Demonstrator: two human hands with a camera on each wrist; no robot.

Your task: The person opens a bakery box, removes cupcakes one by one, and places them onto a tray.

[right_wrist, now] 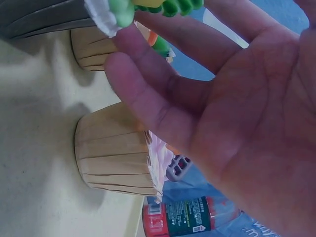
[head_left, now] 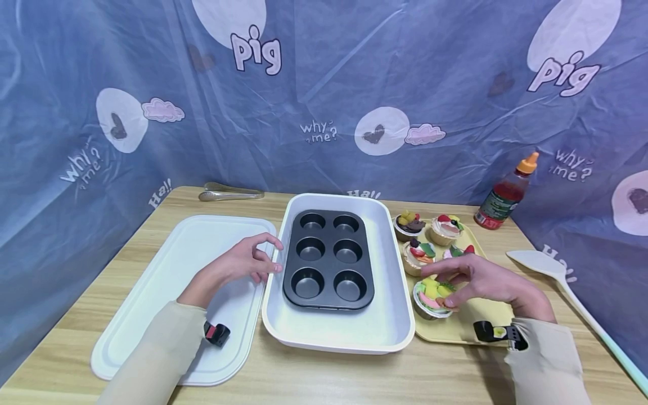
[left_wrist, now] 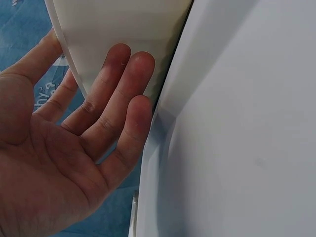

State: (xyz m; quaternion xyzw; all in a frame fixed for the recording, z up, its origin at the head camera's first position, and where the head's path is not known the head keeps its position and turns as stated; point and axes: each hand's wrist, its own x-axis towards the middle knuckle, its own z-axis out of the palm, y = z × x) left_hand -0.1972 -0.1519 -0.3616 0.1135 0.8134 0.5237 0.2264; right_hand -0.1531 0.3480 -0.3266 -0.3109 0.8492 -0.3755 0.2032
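In the head view, a black muffin pan point(head_left: 329, 259) with several cups, no cakes in them, lies in a deep white tray point(head_left: 390, 281). My left hand point(head_left: 243, 261) is at the tray's left wall, fingers loosely bent and holding nothing; in the left wrist view those fingers point(left_wrist: 136, 118) lie along the tray's outer side. My right hand point(head_left: 486, 278) reaches over a cupcake point(head_left: 430, 298) with green, yellow and pink topping, thumb and fingers spread around its top. That cupcake stands on a yellow tray point(head_left: 486, 315). Whether the fingertips touch it I cannot tell.
Several other cupcakes point(head_left: 445, 229) stand behind my right hand on the yellow tray. A white flat tray point(head_left: 192, 247) lies left, metal tongs point(head_left: 230, 193) behind it. At right are a red sauce bottle point(head_left: 503, 197) and a long-handled spoon point(head_left: 567, 281).
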